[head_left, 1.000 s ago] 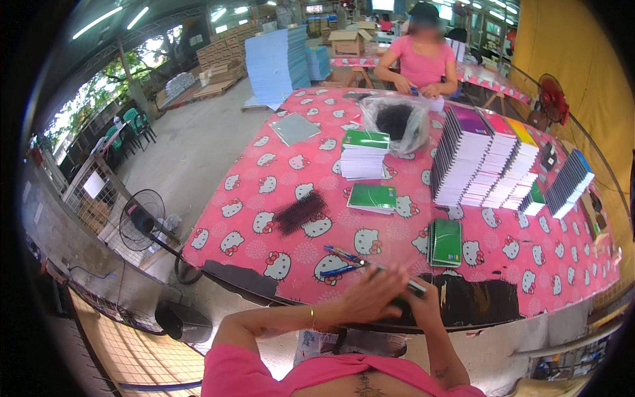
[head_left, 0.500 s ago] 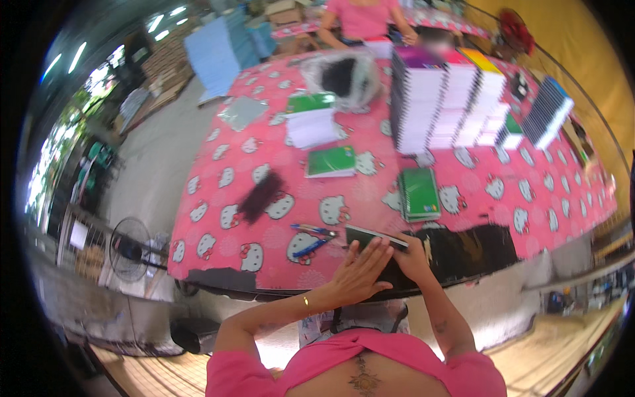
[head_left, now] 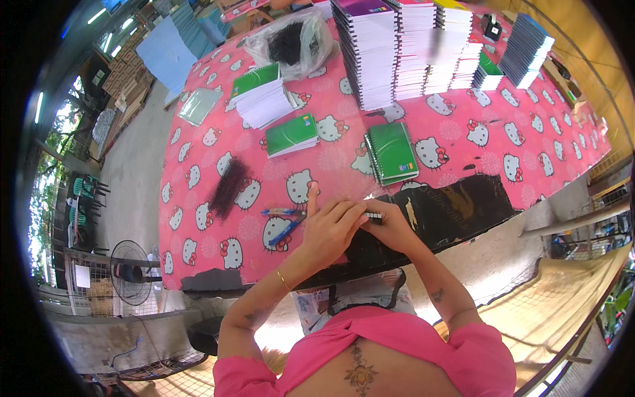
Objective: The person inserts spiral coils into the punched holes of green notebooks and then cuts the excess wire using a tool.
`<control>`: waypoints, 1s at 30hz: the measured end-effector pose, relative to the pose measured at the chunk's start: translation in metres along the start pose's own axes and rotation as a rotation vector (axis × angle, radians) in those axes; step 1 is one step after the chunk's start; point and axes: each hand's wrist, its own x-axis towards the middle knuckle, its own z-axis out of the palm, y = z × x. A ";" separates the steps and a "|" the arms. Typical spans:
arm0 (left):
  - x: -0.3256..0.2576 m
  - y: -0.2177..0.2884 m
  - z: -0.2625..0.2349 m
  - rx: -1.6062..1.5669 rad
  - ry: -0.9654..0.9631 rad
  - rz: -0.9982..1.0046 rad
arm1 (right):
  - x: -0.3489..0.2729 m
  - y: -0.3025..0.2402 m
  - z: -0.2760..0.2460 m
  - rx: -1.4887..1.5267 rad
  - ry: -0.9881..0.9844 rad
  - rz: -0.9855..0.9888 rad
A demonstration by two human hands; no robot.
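Observation:
Both of my hands are together at the near edge of the table, around a small notebook (head_left: 374, 217). Only a short edge of it shows, with white and black marks like page ends and binding; the rest is hidden under my fingers. My left hand (head_left: 329, 223) lies over it with bent fingers, one digit sticking up. From the other side my right hand (head_left: 391, 226) grips its end. Just left of my left hand lie blue-handled pliers (head_left: 286, 228). Beyond my hands rests a green spiral notebook (head_left: 391, 153).
Farther left are a green-covered notebook (head_left: 291, 135), a stack of loose green-covered pages (head_left: 262, 99) and a heap of black binding coils (head_left: 229, 188). Tall notebook stacks (head_left: 370, 63) stand at the back, beside a plastic bag (head_left: 291, 43). A fan (head_left: 131, 272) stands off the table's left side.
My view has turned, so the table things sit differently in the picture. My left hand has gone from lying flat over the notebook to bending its fingers around it, covering more of it.

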 end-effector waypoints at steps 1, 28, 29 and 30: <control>0.001 0.000 0.000 0.002 0.004 0.001 | -0.002 -0.007 -0.003 -0.060 0.034 -0.062; -0.011 -0.005 -0.009 -0.032 0.109 0.053 | -0.018 -0.047 -0.018 -0.301 0.243 -0.105; -0.012 -0.006 -0.009 -0.029 0.109 0.057 | -0.020 -0.044 -0.013 -0.304 0.239 -0.107; -0.012 -0.006 -0.010 -0.028 0.109 0.064 | -0.023 -0.038 -0.007 -0.353 0.294 -0.138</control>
